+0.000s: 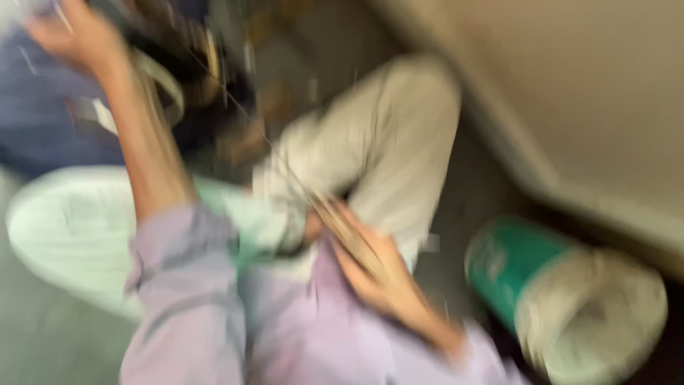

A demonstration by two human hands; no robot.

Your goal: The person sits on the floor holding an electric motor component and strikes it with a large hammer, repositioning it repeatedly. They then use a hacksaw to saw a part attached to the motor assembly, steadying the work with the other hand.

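Lilac sleeves blur nearest; right hand grips thin tan strands at the lap, left hand raised, grip unclear. Fast motion might snag or snap them.

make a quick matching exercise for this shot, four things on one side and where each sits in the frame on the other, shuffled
Things:
1. left hand
2. right hand
3. green bucket
4. pale round basin

Places:
A. lower right, lying on its side
B. top left, arm raised
C. left edge, beside the lilac sleeve
D. centre, on thin sticks by the knee

Pairs: 1-B, 2-D, 3-A, 4-C
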